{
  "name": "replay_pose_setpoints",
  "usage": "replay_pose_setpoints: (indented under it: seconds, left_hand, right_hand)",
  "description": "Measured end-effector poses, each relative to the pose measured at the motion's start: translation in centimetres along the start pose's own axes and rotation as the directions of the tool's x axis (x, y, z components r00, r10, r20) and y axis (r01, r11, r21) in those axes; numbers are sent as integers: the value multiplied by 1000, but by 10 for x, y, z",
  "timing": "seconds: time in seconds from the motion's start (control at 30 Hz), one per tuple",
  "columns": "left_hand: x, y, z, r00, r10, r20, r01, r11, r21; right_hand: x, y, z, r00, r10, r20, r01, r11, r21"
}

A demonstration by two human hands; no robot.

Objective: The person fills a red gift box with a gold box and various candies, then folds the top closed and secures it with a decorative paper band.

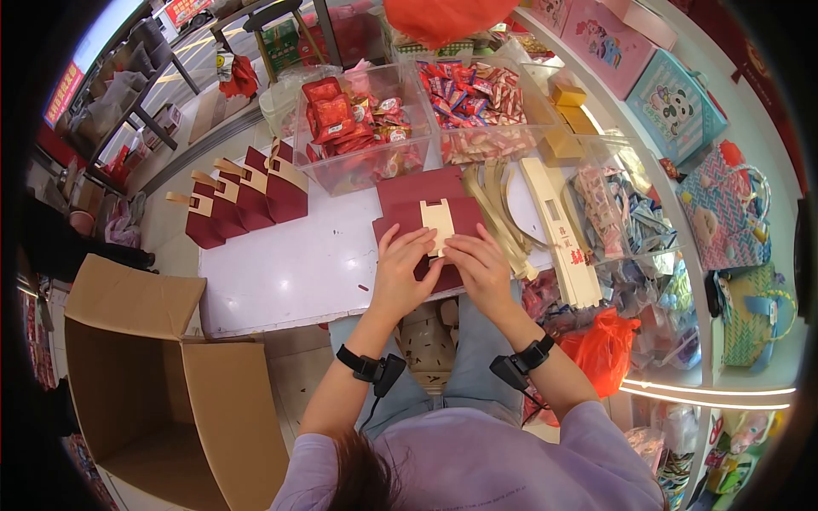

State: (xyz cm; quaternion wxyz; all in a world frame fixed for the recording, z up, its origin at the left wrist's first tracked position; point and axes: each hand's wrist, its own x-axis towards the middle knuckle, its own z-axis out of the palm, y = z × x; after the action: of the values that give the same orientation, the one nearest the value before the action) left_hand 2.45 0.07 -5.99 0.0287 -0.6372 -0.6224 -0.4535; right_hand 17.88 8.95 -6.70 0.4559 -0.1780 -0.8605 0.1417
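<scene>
In the head view, a dark red gift box (397, 240) lies on the white table in front of me, with a cream paper band (435, 215) running across it. My left hand (404, 271) has its fingers bent and pressed on the band's left edge. From the other side, my right hand (480, 269) pinches the band near its lower part. The fingertips of both hands almost meet there, and they cover the band's lower end. Behind the box lies more dark red card (413, 186). Gold ribbon strips (501, 223) and cream printed bands (560, 243) lie to the right.
Several dark red bags (287, 194) with cream bands and handles stand on the table (281, 281) at left. Clear bins of red packets (336, 119) and wrapped sweets (469, 98) sit behind. An open cardboard box (230, 409) is at lower left; a red plastic bag (601, 349) hangs right.
</scene>
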Motion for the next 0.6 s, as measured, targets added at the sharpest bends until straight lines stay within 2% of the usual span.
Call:
replay_pose_setpoints:
  seconds: [0.6]
  left_hand:
    - [-2,2,-5,999,-8,48,9,999,-33]
  right_hand:
    - [-2,-6,0,1000,-3,9,3,999,-35]
